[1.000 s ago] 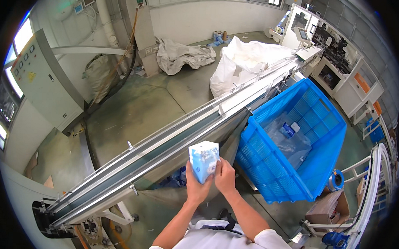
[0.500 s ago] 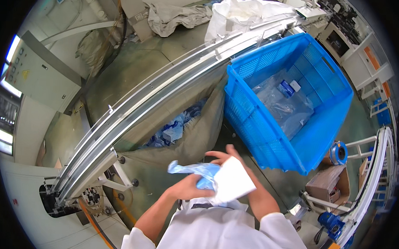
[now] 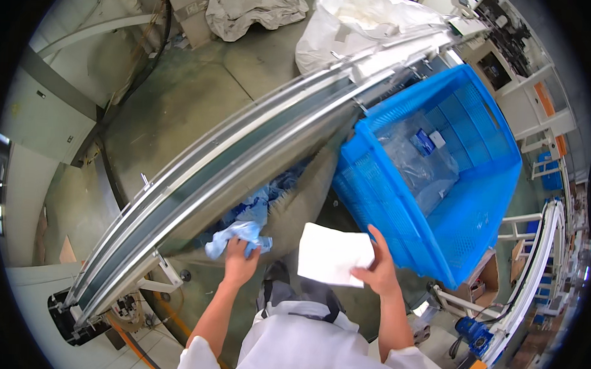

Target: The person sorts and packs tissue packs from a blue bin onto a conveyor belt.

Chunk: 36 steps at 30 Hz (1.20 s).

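Note:
My left hand (image 3: 241, 266) is closed on a crumpled light-blue plastic wrapper (image 3: 224, 237) at the near edge of an open, drab cloth sack (image 3: 302, 217). Other blue and white wrappers (image 3: 259, 206) lie inside that sack. In my right hand (image 3: 381, 273) is a white, squarish stack of soft paper (image 3: 331, 254), gripped at its right edge with the thumb on top. The stack hangs in front of my body, apart from the wrapper. To the right stands a large blue plastic crate (image 3: 389, 194).
Clear plastic film (image 3: 416, 166) and a small blue-and-white packet (image 3: 422, 142) lie in the crate. A curved conveyor rail (image 3: 212, 155) runs beyond the sack. Big white bags (image 3: 333, 39) stand at the back. A blue motor (image 3: 472, 330) sits at lower right.
My hands have moved apart. The left has carried the blue wrapper away from the white paper stack to the sack's edge; the right holds the stack alone. The view has shifted slightly.

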Motion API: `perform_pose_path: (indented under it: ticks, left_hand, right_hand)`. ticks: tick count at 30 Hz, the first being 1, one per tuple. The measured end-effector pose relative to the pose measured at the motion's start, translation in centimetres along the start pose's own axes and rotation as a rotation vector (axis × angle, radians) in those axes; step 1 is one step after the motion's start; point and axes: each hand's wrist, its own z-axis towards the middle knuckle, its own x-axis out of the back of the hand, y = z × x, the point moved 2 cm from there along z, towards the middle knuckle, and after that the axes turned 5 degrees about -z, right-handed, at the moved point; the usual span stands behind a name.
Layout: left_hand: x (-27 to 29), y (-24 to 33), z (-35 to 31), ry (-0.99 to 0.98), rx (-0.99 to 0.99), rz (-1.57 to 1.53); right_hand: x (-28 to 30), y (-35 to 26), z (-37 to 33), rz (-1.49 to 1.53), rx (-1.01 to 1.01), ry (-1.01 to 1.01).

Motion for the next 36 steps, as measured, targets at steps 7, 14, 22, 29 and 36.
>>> perform_pose_path:
  ticks: [7, 14, 22, 29, 36]
  left_hand:
    - [-13.5, -11.7, 14.4, -0.782, 0.415, 0.278]
    - [-23.8, -22.8, 21.8, -0.29, 0.351, 0.129]
    - [-26.4, -25.1, 17.9, -0.851, 0.311, 0.074]
    - [-16.0, -17.2, 15.8, -0.531, 0.361, -0.088]
    - [-2.2, 8.5, 6.5, -0.403, 0.161, -0.722]
  right_hand:
    - [-4.5, -0.3, 3.8, -0.001, -0.174, 0.371]
    - [-3.3, 4.2, 2.3, -0.252, -0.366, 0.393]
    - [-3.1, 4.0, 0.9, -0.292, -0.398, 0.399]
    - [-0.6, -3.4, -2.0, -0.262, -0.095, 0.278]
    - [1.1, -5.9, -6.0, -0.061, 0.02, -0.016]
